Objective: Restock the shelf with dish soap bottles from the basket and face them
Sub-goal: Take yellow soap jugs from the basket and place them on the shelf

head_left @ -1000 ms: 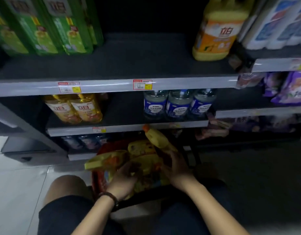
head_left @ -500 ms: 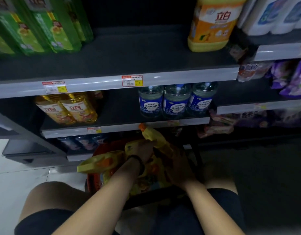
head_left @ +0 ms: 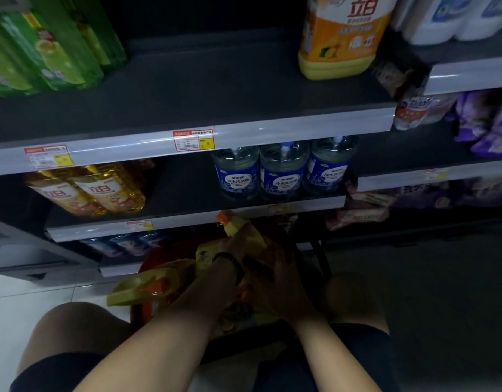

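- Crouching at the shelving, worked with both hands down in the red basket [head_left: 143,264] on the floor, just in front of the lowest shelves.
- Found the basket loaded with yellow dish soap bottles. Noted one, the raised bottle [head_left: 241,230], tilted up out of the pile with its orange cap [head_left: 223,217] toward the shelves. Noted another, the lying bottle [head_left: 142,288], sprawled on its side over the basket's left rim.
- Saw the left hand [head_left: 234,248] wrapped over the raised bottle's shoulder, just below the neck, with a dark band at the wrist.
- Could not tell the grip of the right hand [head_left: 275,281]: back of hand up, fingers buried among the bottles close beside the raised one, too dark to read.
- Judged the bottles full and heavy for their size, stiff-walled with a little give, glossy and probably slick under the palm. Not fragile, though weakest at the cap end.
- Judged the safest hold to be round the body below the shoulder, with the second hand under the base for the lift. Ruled out carrying by the cap.
- Marked the bare stretch of the upper shelf [head_left: 215,89], between the green bottles [head_left: 46,49] and the large yellow jug [head_left: 340,38], as the likely destination, labels to face the aisle.
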`<state>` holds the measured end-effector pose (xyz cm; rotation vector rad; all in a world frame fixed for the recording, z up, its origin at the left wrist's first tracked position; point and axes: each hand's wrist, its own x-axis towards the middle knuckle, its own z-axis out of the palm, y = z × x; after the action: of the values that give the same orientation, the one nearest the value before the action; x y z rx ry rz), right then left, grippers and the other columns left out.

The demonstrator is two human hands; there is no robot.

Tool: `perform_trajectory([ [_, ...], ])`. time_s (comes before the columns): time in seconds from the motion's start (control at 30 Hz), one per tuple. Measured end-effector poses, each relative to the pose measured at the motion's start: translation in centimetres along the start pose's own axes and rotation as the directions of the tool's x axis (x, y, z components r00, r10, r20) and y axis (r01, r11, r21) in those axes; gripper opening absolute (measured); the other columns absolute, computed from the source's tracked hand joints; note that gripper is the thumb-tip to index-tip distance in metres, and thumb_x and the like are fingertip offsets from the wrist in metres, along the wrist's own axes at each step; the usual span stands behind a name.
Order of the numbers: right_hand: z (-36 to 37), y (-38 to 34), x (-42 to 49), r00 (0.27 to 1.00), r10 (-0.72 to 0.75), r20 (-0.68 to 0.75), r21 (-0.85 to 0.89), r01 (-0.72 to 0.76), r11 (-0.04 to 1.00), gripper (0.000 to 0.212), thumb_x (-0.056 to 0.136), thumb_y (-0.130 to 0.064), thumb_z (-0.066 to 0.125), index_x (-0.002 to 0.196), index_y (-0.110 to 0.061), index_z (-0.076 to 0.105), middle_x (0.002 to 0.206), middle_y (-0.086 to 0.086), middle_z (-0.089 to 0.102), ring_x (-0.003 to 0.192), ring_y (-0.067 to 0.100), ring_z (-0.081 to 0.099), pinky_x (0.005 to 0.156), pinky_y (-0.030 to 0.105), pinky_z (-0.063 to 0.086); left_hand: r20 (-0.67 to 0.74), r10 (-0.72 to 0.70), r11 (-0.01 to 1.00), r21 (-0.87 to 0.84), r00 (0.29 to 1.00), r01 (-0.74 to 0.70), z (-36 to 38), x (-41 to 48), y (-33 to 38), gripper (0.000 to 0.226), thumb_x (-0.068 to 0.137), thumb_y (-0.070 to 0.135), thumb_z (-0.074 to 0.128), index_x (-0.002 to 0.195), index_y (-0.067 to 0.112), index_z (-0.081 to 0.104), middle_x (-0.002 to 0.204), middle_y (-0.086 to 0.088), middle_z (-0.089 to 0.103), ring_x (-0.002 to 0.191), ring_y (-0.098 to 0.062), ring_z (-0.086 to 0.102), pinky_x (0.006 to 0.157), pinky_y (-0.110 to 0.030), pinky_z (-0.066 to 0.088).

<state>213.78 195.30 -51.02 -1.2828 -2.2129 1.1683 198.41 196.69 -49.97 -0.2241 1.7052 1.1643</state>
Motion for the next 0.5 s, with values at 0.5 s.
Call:
perform_trajectory([
  [0.5,-8.4,-8.6,-1.1,0.997,0.028,0.069,0.406,-0.053,0.912,0.073,0.083,-0.078,0.065,0.146,-0.043,0.054,0.151,-0.010,0.057,0.136,0.011,0.055,0.110,0.037,0.044,-0.018,0.538,0.828,0.199,0.843,-0.524,-10.8,-17.4,4.5,0.054,0.083,0.073,0.071,0.088,0.020,0.079,0.090,-0.005,0.082,0.089,-0.029,0.079,0.085,-0.062,0.062],
])
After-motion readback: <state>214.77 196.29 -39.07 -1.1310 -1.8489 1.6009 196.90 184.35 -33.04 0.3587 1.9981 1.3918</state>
